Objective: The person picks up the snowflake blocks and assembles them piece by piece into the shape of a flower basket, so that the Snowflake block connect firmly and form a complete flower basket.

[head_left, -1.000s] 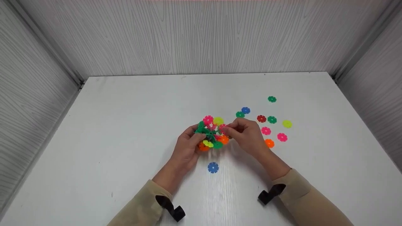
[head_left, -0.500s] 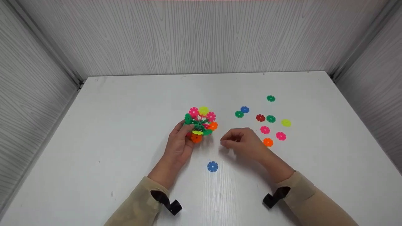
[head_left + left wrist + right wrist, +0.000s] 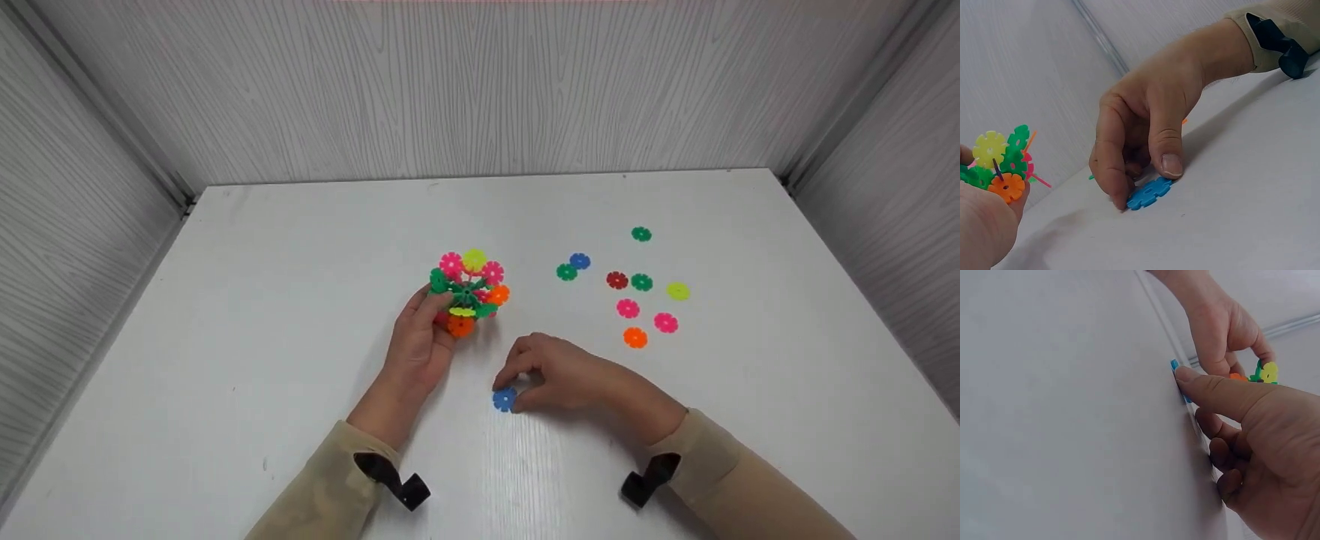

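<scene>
The left hand (image 3: 420, 337) grips the cluster of interlocked notched discs (image 3: 466, 293) above the white table (image 3: 300, 300). The right hand (image 3: 566, 375) pinches the blue notched disc (image 3: 505, 400) by its edges, low at the tabletop; whether it lies fully flat is hard to tell. Being thin, it could flip or skid if the pinch sits off-centre. Squeezing the cluster too hard (its joints look like shallow slots) might pop a disc loose.

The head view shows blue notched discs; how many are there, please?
2: a near blue disc pinched by the right hand, a far blue disc beside a green disc; the cluster in the left hand might hide more.
</scene>
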Available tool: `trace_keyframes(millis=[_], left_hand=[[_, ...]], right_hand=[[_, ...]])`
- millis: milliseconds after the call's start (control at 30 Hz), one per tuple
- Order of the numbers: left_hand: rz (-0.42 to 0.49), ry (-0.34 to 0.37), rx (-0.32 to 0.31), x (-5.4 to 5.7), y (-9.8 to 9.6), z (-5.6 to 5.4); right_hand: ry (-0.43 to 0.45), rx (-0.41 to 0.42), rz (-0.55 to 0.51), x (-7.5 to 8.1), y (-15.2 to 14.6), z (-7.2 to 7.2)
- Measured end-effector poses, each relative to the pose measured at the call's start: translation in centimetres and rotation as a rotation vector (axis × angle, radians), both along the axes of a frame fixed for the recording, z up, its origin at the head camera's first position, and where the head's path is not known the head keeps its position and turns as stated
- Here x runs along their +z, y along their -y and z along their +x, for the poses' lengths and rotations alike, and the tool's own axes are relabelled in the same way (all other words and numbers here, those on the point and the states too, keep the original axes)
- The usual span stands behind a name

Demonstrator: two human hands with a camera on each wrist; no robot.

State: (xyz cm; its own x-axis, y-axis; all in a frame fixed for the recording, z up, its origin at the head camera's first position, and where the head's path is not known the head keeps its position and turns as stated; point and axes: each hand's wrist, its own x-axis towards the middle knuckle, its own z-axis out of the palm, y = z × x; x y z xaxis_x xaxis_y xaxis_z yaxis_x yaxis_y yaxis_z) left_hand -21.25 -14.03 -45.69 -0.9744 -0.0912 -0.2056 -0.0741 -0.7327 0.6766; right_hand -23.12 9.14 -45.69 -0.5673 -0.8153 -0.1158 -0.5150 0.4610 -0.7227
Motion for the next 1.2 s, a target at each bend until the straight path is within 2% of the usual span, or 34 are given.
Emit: trace_keyframes(millis=[67,133,333,433,533,733,933,1200], left_hand=[[-0.005,0.002,0.002,0.0,0.0,0.0],[-0.01,0.006,0.003,0.0,-0.1,0.0],[0.016,0.017,-0.011,0.1,-0.3,0.1],[0.019,0.011,-0.018,0.1,-0.4,0.2],[0.024,0.002,-0.023,0.2,-0.5,0.3],[0.057,-0.024,-0.03,0.3,-0.8,0.4],[0.039,-0.037,-0.055,0.3,-1.0,0.6],[0.031,-0.06,-0.093,0.1,-1.1,0.7]], right_hand=[[0.021,-0.02,-0.017,0.0,0.0,0.1],[0.073,-0.077,-0.049,0.0,-0.1,0.1],[0.264,-0.408,-0.247,-0.2,0.2,-0.2],[0.342,-0.502,-0.361,-0.1,0.7,-0.5],[0.374,-0.539,-0.416,0.1,1.3,-0.6],[0.366,-0.592,-0.462,0.4,2.1,-0.4],[0.417,-0.635,-0.526,0.3,2.3,-0.2],[0.464,-0.653,-0.622,0.2,2.4,-0.2]])
